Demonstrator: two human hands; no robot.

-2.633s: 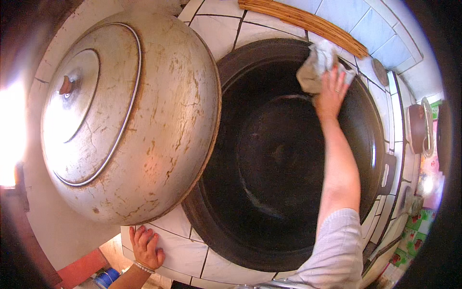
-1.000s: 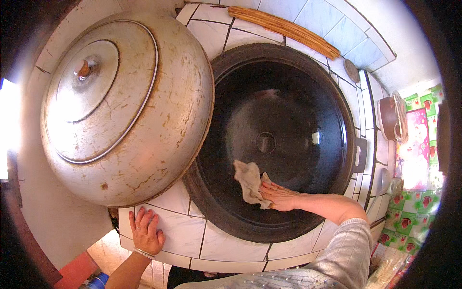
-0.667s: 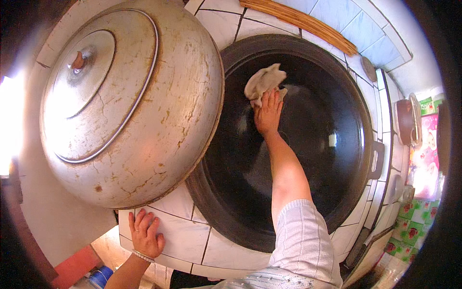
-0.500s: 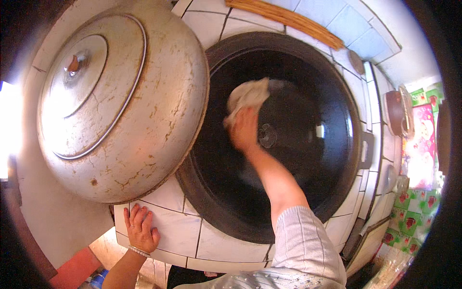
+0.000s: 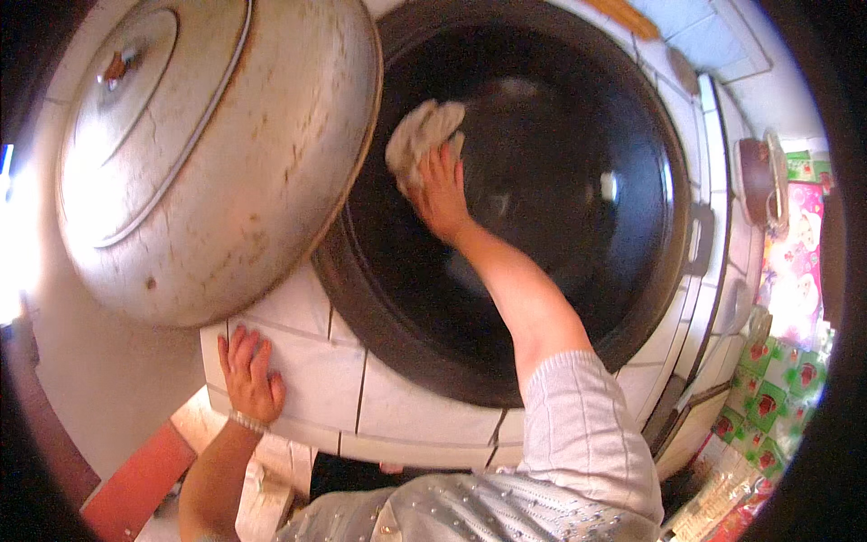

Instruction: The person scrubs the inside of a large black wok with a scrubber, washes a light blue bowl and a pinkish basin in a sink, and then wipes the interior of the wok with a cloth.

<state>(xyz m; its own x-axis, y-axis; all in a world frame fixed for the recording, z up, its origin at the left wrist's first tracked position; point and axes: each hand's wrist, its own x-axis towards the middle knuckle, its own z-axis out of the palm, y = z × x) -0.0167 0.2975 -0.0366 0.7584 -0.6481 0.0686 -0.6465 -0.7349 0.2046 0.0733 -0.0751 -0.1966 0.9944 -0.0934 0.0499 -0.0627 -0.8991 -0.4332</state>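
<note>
A large dark wok (image 5: 560, 280) is set into a white-tiled counter (image 5: 316, 388). Inside it, toward the left wall, my right hand (image 5: 440, 197) presses a crumpled pale cloth (image 5: 417, 137) against the metal, with the fingers over the cloth's near side. Part of the cloth is hidden under the hand. My left hand (image 5: 250, 375) rests on the counter's near left corner, fingers stretched out and holding nothing. A bracelet circles that wrist. Just beyond it, a big domed metal lid (image 5: 226, 172), stained and scratched, leans over the wok's left rim.
A wooden strip (image 5: 623, 16) lies along the far counter edge. At the right are the wok's side handle (image 5: 699, 238), a reddish-brown pan (image 5: 752, 183) and a green patterned covering (image 5: 768, 397). A red board (image 5: 140, 474) sits low at the left.
My right hand has slid the cloth leftward across the wok. The whole scene sits higher in view as my head shifts. My left hand stays on the counter.
</note>
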